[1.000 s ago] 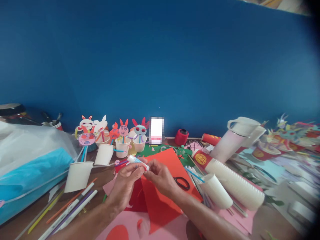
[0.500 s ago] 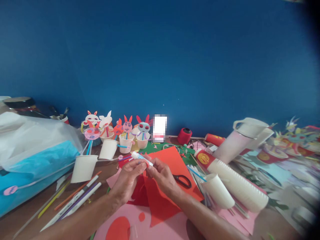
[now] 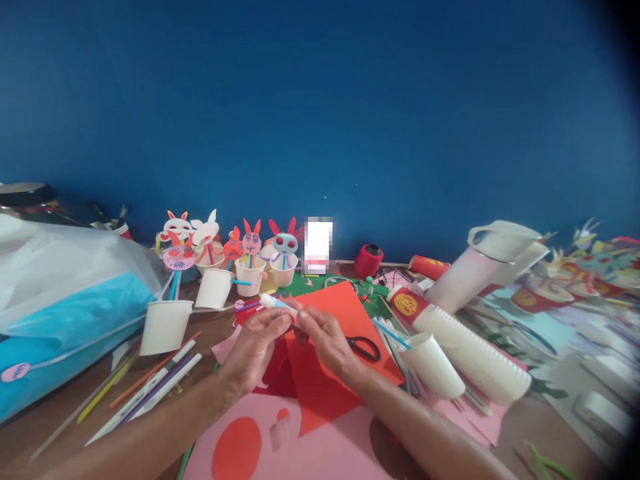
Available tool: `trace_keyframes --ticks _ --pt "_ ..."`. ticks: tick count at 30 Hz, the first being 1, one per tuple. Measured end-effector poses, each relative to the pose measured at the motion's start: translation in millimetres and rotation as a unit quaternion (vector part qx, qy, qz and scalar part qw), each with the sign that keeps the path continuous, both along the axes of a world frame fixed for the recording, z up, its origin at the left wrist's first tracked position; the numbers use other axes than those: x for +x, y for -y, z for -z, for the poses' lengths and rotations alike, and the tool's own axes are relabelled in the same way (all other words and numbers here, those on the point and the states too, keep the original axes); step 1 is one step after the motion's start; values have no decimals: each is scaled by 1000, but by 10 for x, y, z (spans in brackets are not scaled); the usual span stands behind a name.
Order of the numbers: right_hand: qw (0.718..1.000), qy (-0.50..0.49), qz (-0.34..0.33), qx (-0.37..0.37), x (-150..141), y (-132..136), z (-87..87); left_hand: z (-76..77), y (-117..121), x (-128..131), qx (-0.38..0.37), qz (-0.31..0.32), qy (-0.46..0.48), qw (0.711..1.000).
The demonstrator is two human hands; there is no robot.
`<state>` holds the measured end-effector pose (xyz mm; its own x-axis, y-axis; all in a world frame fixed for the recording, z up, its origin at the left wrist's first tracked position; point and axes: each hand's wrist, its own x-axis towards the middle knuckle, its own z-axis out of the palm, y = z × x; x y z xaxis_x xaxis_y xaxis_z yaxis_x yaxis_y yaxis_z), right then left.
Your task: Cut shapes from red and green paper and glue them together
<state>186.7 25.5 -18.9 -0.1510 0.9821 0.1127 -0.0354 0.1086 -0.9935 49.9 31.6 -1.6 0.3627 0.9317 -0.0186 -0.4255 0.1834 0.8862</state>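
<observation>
My left hand (image 3: 257,347) is closed around a slim white tube with a blue label, which looks like a glue stick (image 3: 275,303). The tube slants across the fingers, its white end pointing up and left. At its other end is my right hand (image 3: 323,333), fingers pinched together; what lies between those fingertips is hidden. Under both hands is a red-orange paper sheet (image 3: 330,307), with black-handled scissors (image 3: 365,348) by my right wrist. Nearer me, pink paper (image 3: 300,460) carries a red paper oval (image 3: 237,448) and a small blurred translucent piece (image 3: 279,435).
Rabbit-faced paper figures (image 3: 252,241) stand in white cups at the back left. At right lie a stack of paper cups (image 3: 475,353) and a tilted pitcher (image 3: 465,267). Pens (image 3: 155,393) lie left of my arm, beside a blue plastic bag (image 3: 75,340).
The whole view has shifted slightly, so things sit higher in it. The translucent piece on the pink paper appears farther from me. Both hands keep nearly the same pose around the tube.
</observation>
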Motion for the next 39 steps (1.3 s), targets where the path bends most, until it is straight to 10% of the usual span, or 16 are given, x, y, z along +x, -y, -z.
trace_keyframes --ticks 4,11,18,27,39 --pt "994 -33 -37 -94 15 2 6 17 -4 15 -11 -1 1 1000" --pt "1000 -1 1 21 28 -6 -32 32 -16 11 -25 -11 3 1000" --pt "988 -61 -24 -139 -17 6 -24 -10 11 37 -38 -10 3 999" --pt "993 -93 -6 -74 -58 -25 2 87 -35 49 -28 -10 -3 1000" --pt "956 -176 219 81 260 -174 -262 57 -18 3 -92 -39 -85 991"
